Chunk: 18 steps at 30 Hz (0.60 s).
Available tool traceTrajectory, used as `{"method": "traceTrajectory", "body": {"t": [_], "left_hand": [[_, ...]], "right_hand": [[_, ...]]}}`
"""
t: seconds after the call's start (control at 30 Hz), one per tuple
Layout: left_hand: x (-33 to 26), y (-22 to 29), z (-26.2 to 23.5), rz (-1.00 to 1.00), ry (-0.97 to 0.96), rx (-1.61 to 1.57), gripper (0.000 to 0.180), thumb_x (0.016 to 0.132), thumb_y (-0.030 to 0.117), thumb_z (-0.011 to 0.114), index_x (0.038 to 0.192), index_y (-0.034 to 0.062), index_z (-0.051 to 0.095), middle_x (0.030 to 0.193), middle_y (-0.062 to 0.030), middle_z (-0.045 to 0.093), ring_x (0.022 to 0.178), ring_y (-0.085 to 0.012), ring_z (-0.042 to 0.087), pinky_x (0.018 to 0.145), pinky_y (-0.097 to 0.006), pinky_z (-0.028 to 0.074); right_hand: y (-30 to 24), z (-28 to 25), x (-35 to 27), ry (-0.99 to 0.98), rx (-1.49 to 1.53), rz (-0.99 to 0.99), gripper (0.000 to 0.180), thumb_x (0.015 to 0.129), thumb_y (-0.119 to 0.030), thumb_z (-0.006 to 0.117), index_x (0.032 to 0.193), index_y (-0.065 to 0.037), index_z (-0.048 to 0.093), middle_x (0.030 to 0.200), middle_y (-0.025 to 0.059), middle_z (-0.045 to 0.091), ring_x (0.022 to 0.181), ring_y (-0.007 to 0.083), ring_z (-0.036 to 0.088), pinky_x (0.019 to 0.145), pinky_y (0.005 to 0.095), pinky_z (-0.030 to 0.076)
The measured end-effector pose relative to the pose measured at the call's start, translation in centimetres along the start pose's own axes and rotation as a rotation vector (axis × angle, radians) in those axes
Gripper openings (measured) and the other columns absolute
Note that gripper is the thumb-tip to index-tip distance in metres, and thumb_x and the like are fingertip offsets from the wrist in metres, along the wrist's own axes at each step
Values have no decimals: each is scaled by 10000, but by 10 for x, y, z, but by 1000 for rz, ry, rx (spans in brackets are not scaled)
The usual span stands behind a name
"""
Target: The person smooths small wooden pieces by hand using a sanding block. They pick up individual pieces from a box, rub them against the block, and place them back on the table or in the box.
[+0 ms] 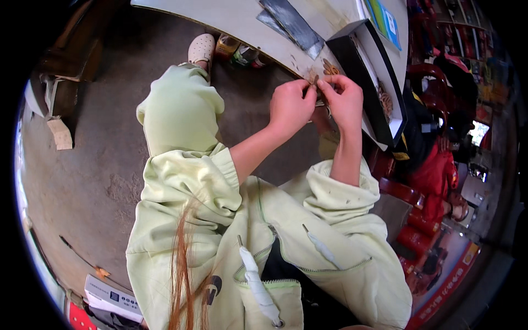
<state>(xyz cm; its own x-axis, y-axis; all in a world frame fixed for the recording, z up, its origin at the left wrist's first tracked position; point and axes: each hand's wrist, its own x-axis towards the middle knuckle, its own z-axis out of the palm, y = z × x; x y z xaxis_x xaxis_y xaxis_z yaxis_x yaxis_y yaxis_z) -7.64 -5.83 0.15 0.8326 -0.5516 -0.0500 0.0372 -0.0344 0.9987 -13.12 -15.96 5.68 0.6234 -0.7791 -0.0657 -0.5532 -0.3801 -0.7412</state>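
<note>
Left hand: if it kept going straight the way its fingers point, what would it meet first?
The left hand points toward the right hand; their fingertips already meet over a small brownish piece at the table edge, so it would likely meet those fingers first.

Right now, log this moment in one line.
left hand: pinching small brown piece | right hand: pinching same piece | place: table edge | nearby: black tray

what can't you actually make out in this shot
Head view:
- The small brownish piece pinched between left hand and right hand: too small, mostly covered by fingers.
- Contents of the black tray: hidden behind the right hand and the tray's rim.
- Table: cut off by the top edge.
</note>
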Motion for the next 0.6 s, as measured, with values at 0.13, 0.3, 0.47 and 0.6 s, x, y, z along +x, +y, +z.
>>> {"method": "traceTrajectory", "body": {"t": [0.13, 0.3, 0.47, 0.6], "left_hand": [[2, 1, 0, 10, 2, 31, 195, 838, 164, 606, 816, -25, 647, 688, -225, 584, 569, -341, 565, 540, -364, 441], [2, 5, -4, -69, -50, 68, 199, 835, 169, 604, 818, -24, 649, 692, -228, 585, 600, -356, 584, 549, -374, 448], [3, 1, -2, -3, -11, 38, 195, 836, 167, 595, 814, -18, 651, 696, -218, 590, 607, -356, 588, 553, -377, 451], [6, 6, -4, -56, -33, 67, 198, 826, 173, 614, 807, -19, 655, 699, -218, 606, 635, -335, 619, 571, -381, 460]], "right_hand": [[-1, 3, 11, 58, -21, -48, 148, 760, -107, 719, 818, 22, 676, 589, -6, 555, 531, 57, 476, 496, 221, 386], [7, 2, -4, 26, 37, -43, 145, 756, -100, 727, 812, 21, 670, 607, -20, 531, 543, 53, 450, 509, 219, 381], [0, 9, 4, 58, 46, -53, 139, 759, -96, 723, 822, 17, 672, 603, -14, 542, 553, 54, 456, 510, 226, 384], [0, 13, 16, 78, 16, -108, 164, 758, -126, 728, 830, 11, 676, 608, 3, 565, 552, 71, 472, 520, 238, 402]]}}
